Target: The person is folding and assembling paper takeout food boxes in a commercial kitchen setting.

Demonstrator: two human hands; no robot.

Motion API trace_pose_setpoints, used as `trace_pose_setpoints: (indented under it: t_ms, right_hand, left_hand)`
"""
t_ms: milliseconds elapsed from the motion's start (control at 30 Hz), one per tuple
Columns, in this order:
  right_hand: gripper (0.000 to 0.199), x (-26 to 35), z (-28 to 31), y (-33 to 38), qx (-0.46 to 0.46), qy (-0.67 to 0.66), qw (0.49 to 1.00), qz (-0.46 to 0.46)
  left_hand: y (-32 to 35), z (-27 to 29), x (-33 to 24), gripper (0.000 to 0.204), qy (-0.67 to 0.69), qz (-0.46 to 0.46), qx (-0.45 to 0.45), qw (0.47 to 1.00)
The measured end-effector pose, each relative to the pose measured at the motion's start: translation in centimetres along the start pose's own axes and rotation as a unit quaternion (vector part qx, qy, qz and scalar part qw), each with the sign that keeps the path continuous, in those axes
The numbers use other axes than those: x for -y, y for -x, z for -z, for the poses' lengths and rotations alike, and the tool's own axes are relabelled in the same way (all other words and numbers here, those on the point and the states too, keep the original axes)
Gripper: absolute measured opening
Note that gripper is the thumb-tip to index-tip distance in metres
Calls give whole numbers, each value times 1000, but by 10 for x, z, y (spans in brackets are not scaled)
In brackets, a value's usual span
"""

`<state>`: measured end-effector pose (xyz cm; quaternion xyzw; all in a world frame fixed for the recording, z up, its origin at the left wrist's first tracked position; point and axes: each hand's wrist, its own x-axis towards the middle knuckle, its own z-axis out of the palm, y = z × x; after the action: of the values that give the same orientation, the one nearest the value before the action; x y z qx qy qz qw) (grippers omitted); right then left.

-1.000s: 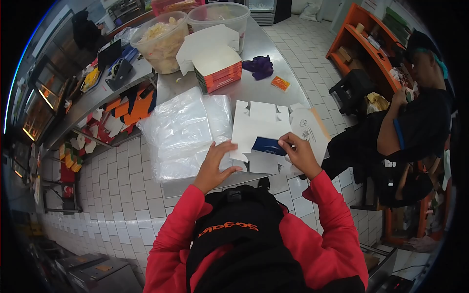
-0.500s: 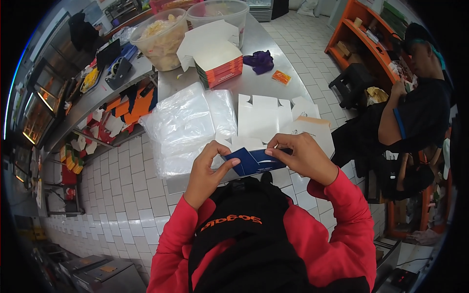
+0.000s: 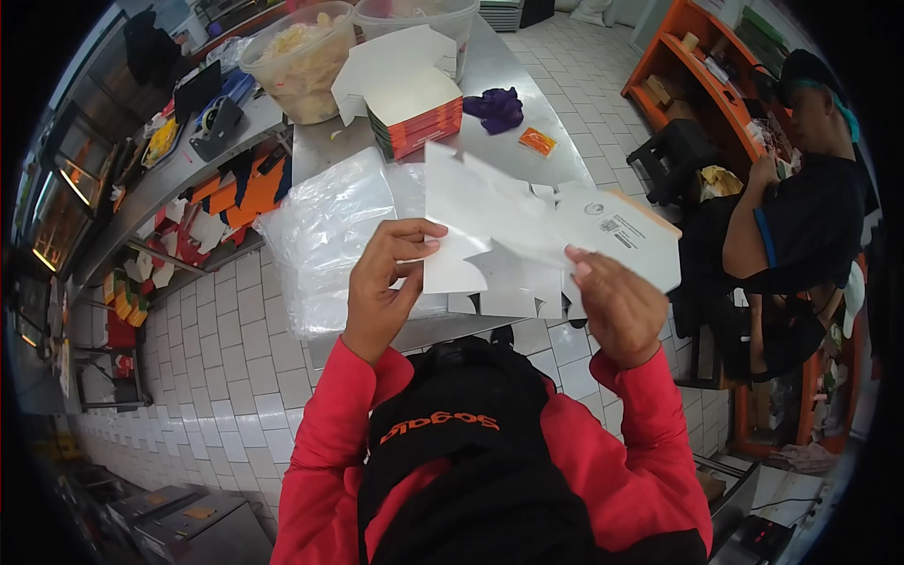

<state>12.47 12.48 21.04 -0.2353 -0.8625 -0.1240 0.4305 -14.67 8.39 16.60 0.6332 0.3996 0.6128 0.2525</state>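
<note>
A white cardboard box blank point(image 3: 513, 247), with notched tabs and an orange edge at its right, is lifted and tilted above the near end of the steel table. My left hand point(image 3: 388, 282) grips its left edge, fingertips on the white face. At the blank's right part, my right hand point(image 3: 617, 306) has its thumb and fingers closed at the near side; some of those fingers are hidden or blurred. A pile of clear plastic bags point(image 3: 330, 226) lies left of the blank. Beyond it stands a stack of red-sided cartons point(image 3: 421, 130) topped by white flaps.
Two clear buckets, a food-filled one point(image 3: 299, 75) and another point(image 3: 424, 14), stand at the far end. A purple cloth point(image 3: 497, 109) and an orange packet point(image 3: 537, 140) lie on the table point(image 3: 556, 104). Another person point(image 3: 791, 212) is at the right, near orange shelves point(image 3: 683, 56).
The blue folded panel between my fingers is out of sight. The blank has come up with its white face showing. My left hand moved up and left; my right hand moved slightly right.
</note>
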Motion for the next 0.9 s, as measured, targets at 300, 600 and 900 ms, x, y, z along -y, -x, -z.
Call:
trace_pose_setpoints:
  t_ms: [300,600,900]
  right_hand:
    - [14,10,-90,143,289,-218,899,-246]
    - [29,-28,-106,134,372,-470,703,-384]
    - [31,-54,-122,135,463,-550,525,-455]
  left_hand:
    - [82,-8,91,14,-388,49,283,876]
    - [59,-9,95,8,-347,62,238,905]
    - [65,-3,103,9,-286,119,200,930]
